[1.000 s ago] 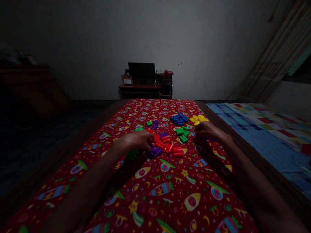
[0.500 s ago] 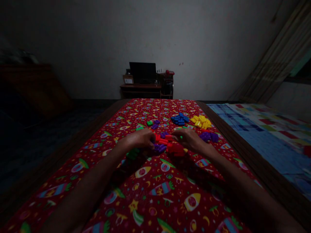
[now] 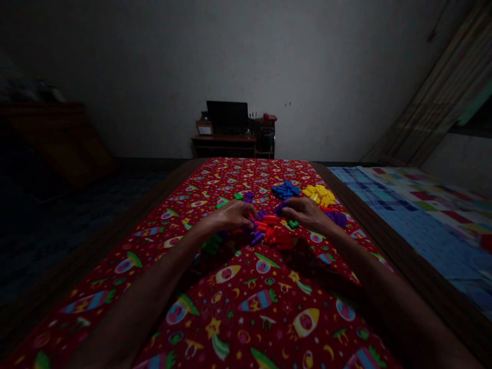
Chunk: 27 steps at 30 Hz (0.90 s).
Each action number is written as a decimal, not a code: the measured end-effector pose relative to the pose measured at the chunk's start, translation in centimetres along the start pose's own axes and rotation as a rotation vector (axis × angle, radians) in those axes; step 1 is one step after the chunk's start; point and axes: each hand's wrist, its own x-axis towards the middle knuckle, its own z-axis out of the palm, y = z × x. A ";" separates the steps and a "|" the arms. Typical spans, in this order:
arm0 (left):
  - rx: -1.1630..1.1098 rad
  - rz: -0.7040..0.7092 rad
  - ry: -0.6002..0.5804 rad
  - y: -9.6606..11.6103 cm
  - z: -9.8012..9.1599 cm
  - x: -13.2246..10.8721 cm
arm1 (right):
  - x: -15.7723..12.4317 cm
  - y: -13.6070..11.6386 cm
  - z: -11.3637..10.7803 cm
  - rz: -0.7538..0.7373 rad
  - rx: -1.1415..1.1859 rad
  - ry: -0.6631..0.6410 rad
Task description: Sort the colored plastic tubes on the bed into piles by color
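Observation:
My left hand is over the mixed blocks at the middle of the cloth, its fingers pinched on what looks like a purple toy block. To its right, my right hand grips another purple block between thumb and fingers, raised slightly above the cloth. Between and below the hands lie loose red blocks and a few purple ones. One green block rests beside my right hand. More green blocks sit in shadow under my left wrist.
Sorted piles of blue blocks, yellow blocks and purple blocks lie beyond and right of my right hand. A red patterned cloth covers the long table. Behind it, a desk carries a dark monitor.
My right hand has lifted from the red blocks and now has a purple block. My left hand has shifted slightly right, its fingertips now at a purple block.

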 end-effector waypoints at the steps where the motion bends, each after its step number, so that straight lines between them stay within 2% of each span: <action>1: -0.002 0.016 -0.017 -0.2 -0.1 0.1 | -0.1 0.6 -1.3 0.049 -0.063 -0.011; 3: -0.056 0.049 -0.041 -0.6 -0.2 0.2 | -0.4 2.3 -3.8 0.159 -0.194 -0.077; 6: -0.187 0.060 -0.015 -0.8 -0.2 0.2 | -1.0 5.5 -6.7 0.308 -0.332 -0.202; 9: -0.279 0.060 0.011 -0.3 -0.1 0.2 | -1.3 8.0 -7.9 0.402 -0.415 -0.236; 11: -0.335 0.048 0.027 0.3 0.0 0.2 | -1.4 8.6 -8.0 0.450 -0.470 -0.176; 14: -0.446 0.026 0.075 1.4 0.4 0.2 | -1.3 7.3 -7.4 0.446 -0.512 -0.026; 16: -0.523 0.033 0.108 2.0 1.0 0.3 | -1.2 5.2 -6.2 0.330 -0.427 0.034; 18: -0.593 0.046 0.149 2.6 1.8 0.4 | -1.1 2.5 -4.2 0.146 -0.246 0.025; 20: -0.628 0.061 0.188 3.1 2.8 0.6 | -0.9 0.0 -1.9 -0.017 -0.078 -0.051; 22: -0.614 0.081 0.222 3.4 3.6 0.8 | -0.8 -1.6 0.0 -0.112 -0.075 -0.086; 24: -0.558 0.100 0.226 3.4 3.7 0.9 | -0.7 -1.9 0.6 -0.121 -0.156 -0.059; 27: -0.305 0.136 0.126 3.1 2.6 0.2 | -0.6 0.0 -1.2 -0.011 -0.267 0.002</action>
